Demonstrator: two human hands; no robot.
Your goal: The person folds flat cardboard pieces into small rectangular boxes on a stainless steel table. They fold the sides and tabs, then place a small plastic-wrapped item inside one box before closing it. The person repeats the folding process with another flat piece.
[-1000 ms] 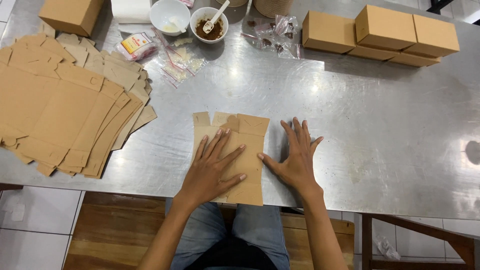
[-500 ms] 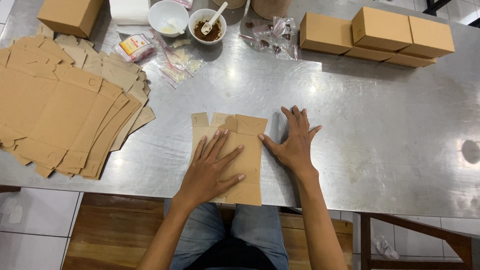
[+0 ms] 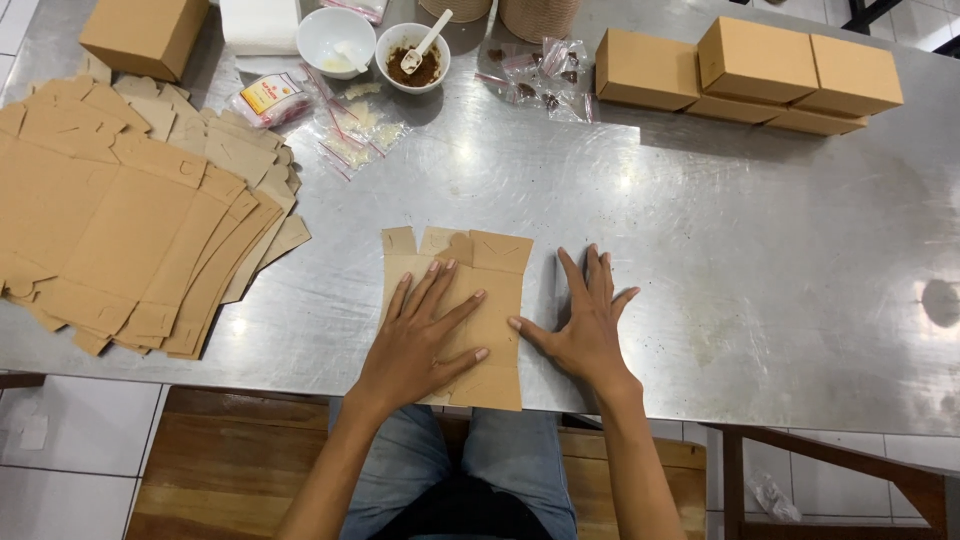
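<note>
Pressing flat brown cardboard blank (image 3: 478, 290), left hand (image 3: 425, 340) spread, steel table (image 3: 720, 260)

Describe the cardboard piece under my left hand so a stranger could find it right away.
On the steel table, look at the near edge, right of the big fanned stack of flat blanks. The single flat box blank lies alone there, the left hand flat on it and the right hand at its right edge.

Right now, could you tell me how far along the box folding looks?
Done: several folded brown boxes stacked at the far right, one more at the far left. In hand: one flat cardboard blank at the table's near edge, the left hand pressed flat on it, the right hand flat on the steel table beside its right edge. Left: a fanned pile of flat blanks on the left.
</note>
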